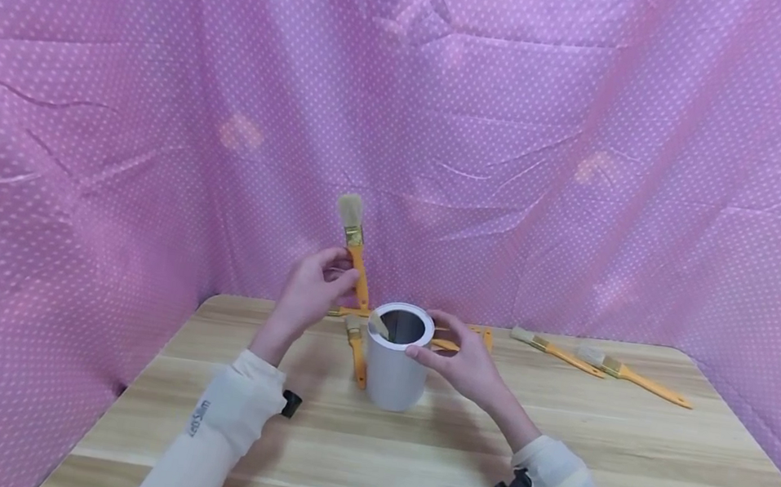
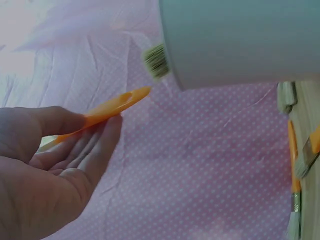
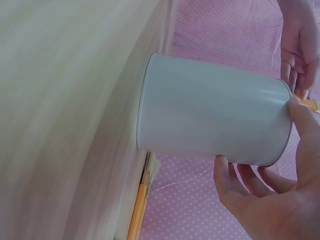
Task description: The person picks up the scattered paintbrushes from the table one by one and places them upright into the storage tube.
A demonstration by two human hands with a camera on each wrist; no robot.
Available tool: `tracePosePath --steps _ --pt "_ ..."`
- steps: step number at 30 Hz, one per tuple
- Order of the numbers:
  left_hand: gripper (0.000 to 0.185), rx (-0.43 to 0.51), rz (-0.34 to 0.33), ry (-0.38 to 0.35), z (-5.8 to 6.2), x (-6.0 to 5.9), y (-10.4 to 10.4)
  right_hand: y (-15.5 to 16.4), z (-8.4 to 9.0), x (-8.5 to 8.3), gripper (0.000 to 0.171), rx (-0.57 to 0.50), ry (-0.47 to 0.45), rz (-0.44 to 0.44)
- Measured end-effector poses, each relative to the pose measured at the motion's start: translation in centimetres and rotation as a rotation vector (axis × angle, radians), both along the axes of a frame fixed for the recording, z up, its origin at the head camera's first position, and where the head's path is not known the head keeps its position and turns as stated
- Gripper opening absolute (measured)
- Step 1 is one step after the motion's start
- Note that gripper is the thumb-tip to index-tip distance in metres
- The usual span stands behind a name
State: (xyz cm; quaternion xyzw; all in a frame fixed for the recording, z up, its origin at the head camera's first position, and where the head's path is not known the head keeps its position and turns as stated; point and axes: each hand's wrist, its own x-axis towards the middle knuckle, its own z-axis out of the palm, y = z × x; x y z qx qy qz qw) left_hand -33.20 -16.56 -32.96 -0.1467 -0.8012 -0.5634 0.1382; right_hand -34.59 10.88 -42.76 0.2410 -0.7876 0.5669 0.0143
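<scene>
Left hand: the left hand (image 1: 311,282) pinches a paintbrush (image 1: 354,251) by its flat orange plastic handle, pale bristles up.
Right hand: the right hand (image 1: 467,361) curls around the rim of a white can (image 1: 395,367), thumb on its lip.
Can: smooth cylinder, upright between both hands, 1 brush inside.
Around: more brushes (image 1: 600,364) lie beyond the right hand on the wood-grain table (image 1: 627,472).
Backdrop: wrinkled pink dotted cloth (image 1: 597,139).

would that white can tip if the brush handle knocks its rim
Probably not now: the right hand steadies the white can at its rim. Unheld, it looks tall, thin-walled and light, so a knock from the brush in the left hand might tip it.
</scene>
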Motion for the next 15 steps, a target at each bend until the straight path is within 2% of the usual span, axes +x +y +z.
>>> tracePosePath --steps 4,8,11,15 --pt "0.026 0.032 -0.023 0.042 -0.5 -0.2 0.7 -0.2 0.3 0.2 0.07 -0.001 -0.019 0.027" --pt "0.025 0.064 -0.088 -0.007 -1.3 -0.6 1.3 -0.2 0.2 0.1 0.07 0.002 -0.028 0.023" --pt "0.023 0.024 -0.102 -0.027 -1.7 -0.8 1.6 -0.2 0.2 0.2 0.07 -0.007 -0.022 0.027" --pt "0.02 -0.065 -0.077 -0.008 -2.1 -0.9 2.0 -0.1 0.1 0.1 0.071 -0.012 -0.023 0.032"
